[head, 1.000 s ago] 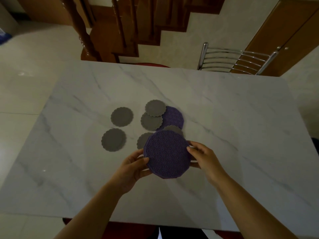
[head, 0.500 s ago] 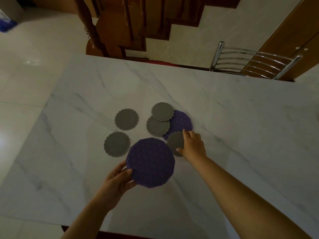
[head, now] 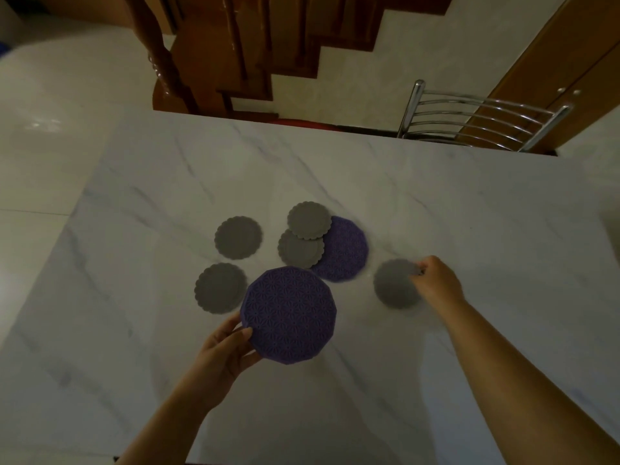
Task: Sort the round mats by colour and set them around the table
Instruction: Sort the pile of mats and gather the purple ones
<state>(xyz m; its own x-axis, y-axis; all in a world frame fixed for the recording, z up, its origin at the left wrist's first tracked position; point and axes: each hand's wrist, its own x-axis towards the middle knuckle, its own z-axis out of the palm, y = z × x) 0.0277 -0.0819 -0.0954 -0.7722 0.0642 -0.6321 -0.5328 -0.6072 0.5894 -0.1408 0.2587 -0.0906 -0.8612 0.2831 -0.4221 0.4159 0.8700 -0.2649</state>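
My left hand (head: 225,354) grips the near-left edge of a large purple patterned mat (head: 289,314), held just above the marble table (head: 469,229). My right hand (head: 436,283) pinches the right edge of a small grey scalloped mat (head: 394,282), blurred, to the right of the pile. A second purple mat (head: 345,253) lies flat, partly under two overlapping grey mats (head: 308,219) (head: 297,252). Two more grey mats (head: 238,237) (head: 219,287) lie apart at the left.
A metal-backed chair (head: 476,119) stands at the table's far right edge. A wooden staircase (head: 235,55) rises beyond the far edge, and a wooden door (head: 570,72) is at the right. Tiled floor lies left of the table.
My right hand left the purple mat, took a grey mat from beside the pile and pulled it out to the right. The left hand keeps the purple mat, shifted slightly left.
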